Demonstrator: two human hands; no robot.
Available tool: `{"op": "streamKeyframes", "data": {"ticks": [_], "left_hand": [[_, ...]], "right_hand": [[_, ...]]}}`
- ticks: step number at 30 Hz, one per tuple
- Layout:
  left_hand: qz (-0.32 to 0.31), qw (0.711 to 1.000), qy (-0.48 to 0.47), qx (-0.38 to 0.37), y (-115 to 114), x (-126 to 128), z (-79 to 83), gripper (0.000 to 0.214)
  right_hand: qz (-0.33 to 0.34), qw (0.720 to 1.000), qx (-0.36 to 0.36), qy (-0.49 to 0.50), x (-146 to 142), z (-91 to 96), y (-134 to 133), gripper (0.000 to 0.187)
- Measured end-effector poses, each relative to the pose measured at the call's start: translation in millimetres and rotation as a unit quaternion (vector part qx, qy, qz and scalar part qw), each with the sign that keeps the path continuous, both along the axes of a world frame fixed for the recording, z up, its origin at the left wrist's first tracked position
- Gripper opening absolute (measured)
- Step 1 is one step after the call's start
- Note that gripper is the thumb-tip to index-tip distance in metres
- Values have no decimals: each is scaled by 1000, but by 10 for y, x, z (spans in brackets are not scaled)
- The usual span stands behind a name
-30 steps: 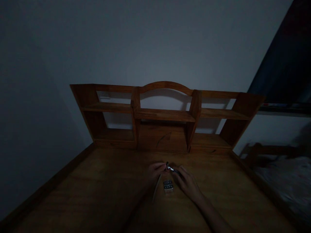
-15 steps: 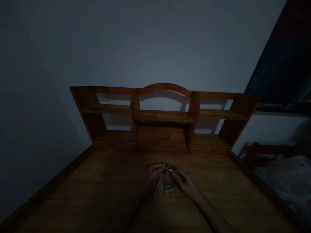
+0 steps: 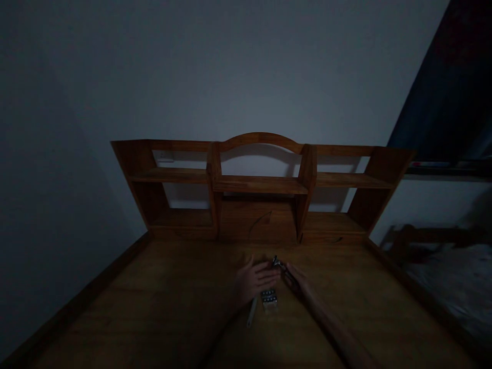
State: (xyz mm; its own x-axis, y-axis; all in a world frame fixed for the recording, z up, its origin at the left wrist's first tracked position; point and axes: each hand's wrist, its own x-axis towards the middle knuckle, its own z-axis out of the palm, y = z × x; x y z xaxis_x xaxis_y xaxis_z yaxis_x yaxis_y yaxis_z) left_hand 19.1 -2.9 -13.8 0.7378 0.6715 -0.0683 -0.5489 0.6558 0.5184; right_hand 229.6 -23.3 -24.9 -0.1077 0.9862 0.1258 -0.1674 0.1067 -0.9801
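Observation:
In the head view my right hand (image 3: 296, 281) is closed around the handle of a razor (image 3: 283, 268), its head pointing up and to the left. My left hand (image 3: 253, 281) has its fingers stretched out and its thumb raised, and the fingertips come close to the razor's head; whether they touch it I cannot tell. Below the hands a small clear case with dark razor cartridges (image 3: 269, 299) rests on the wooden desk (image 3: 161, 302). A thin pale strip (image 3: 252, 312) lies left of the case, its upper end by my left hand.
A wooden shelf unit (image 3: 260, 183) stands along the back of the desk against the wall (image 3: 246, 66). Raised edges run down both sides of the desk. To the right are a dark curtain (image 3: 442, 87) and a pale, crumpled bundle (image 3: 457, 287). The light is dim.
My left hand has moved right and its fingers have straightened. The razor has shifted slightly right in my right hand. The pale strip now lies lower and straighter.

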Motion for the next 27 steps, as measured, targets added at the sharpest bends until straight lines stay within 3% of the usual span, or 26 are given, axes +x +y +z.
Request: {"op": "streamKeyframes", "data": {"ticks": [2, 4, 10, 14, 19, 23, 27], "left_hand": [[-50, 997, -56, -19, -20, -34, 55, 82], [-65, 994, -89, -23, -19, -63, 54, 86], [-36, 991, -123, -27, 59, -110, -117, 87], [-18, 993, -110, -40, -6, -72, -55, 88], [-31, 994, -91, -44, -119, -8, 58, 83], [-25, 994, -97, -43, -135, 4, 52, 83], [-11, 991, -104, -88, -107, 25, 14, 86]], "right_hand": [[25, 998, -61, 22, 53, -30, 57, 46], [27, 997, -73, 12, 96, -1, 56, 47], [86, 993, -64, -46, 122, 105, -63, 43], [104, 984, -76, -124, 75, 94, -101, 47], [120, 979, -50, -155, 41, 98, -115, 48], [119, 976, -40, -178, 46, 136, -129, 50], [114, 977, -31, -175, 54, 141, -135, 48]]}}
